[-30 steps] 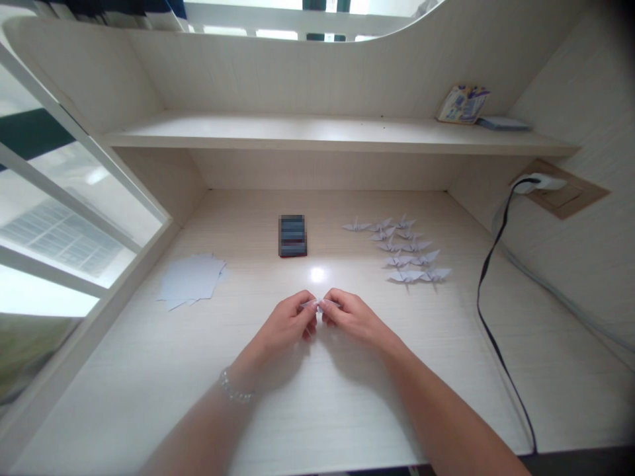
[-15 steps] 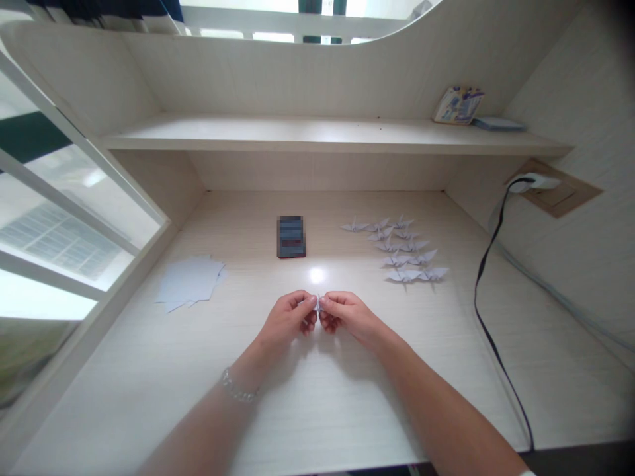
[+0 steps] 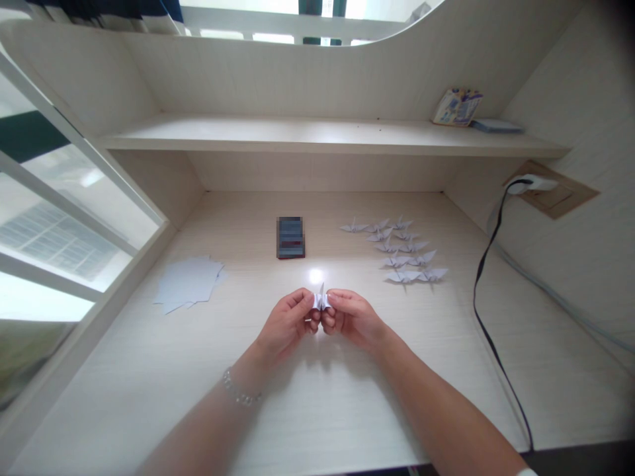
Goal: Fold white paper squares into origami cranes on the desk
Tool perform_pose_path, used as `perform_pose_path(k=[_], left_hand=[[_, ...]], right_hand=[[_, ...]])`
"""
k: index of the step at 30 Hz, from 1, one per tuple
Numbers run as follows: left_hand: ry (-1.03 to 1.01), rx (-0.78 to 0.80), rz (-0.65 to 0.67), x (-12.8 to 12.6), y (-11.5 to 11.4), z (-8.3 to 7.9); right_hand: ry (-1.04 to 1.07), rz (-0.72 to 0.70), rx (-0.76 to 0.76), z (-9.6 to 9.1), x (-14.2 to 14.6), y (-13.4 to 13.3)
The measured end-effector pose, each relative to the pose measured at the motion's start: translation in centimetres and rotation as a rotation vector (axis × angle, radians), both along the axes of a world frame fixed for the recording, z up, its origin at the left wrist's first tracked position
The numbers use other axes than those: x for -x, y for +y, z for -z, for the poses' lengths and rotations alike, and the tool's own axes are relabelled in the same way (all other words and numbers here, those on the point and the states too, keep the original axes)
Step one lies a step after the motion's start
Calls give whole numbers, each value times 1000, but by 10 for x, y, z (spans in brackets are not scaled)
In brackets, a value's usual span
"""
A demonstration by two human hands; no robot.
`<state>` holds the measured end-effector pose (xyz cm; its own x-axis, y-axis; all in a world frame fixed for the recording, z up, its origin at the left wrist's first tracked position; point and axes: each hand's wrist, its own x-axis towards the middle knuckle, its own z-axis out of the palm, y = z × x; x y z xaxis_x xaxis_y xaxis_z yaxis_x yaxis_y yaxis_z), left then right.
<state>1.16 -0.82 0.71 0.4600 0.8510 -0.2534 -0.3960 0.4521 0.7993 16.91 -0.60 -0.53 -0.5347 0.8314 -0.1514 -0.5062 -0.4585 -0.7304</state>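
Observation:
Between my two hands is a small white paper crane (image 3: 321, 301), with one thin point sticking up. My left hand (image 3: 290, 317) pinches its left side between thumb and fingers. On the other side, my right hand (image 3: 353, 317) grips the right part the same way. The fingertips cover much of the paper. Several finished paper cranes (image 3: 404, 276) stand in rows on the desk to the right, beyond my right hand. A loose stack of white paper sheets (image 3: 188, 281) lies to the left.
A dark phone-like rectangle (image 3: 290, 238), its surface pixelated, lies behind my hands on the desk (image 3: 317, 410). A black cable (image 3: 479, 284) runs from the wall socket (image 3: 555, 188) down the right side. A shelf (image 3: 327, 129) spans the back, holding a small colourful box (image 3: 457, 107).
My hands have moved slightly apart, and more of the paper crane shows between them, including its upright point. The other things on the desk stay where they were.

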Motion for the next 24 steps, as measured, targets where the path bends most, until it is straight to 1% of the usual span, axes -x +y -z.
perform_pose_path(k=[6,12,16,19,24], left_hand=[[-114,-1,-28,-2,-2,4],[-118,-7,-17,-3,-3,6],[-71,-33,-12,-1,-2,1],[12,-57,-2,0,-1,-1],[162,-90,8,1,1,3]], right_hand=[[55,1,-4,0,1,-1],[47,9,-11,0,2,0],[-2,24,6,-2,2,1],[-71,24,-25,-4,1,2],[-156,38,-50,-3,-2,3]])
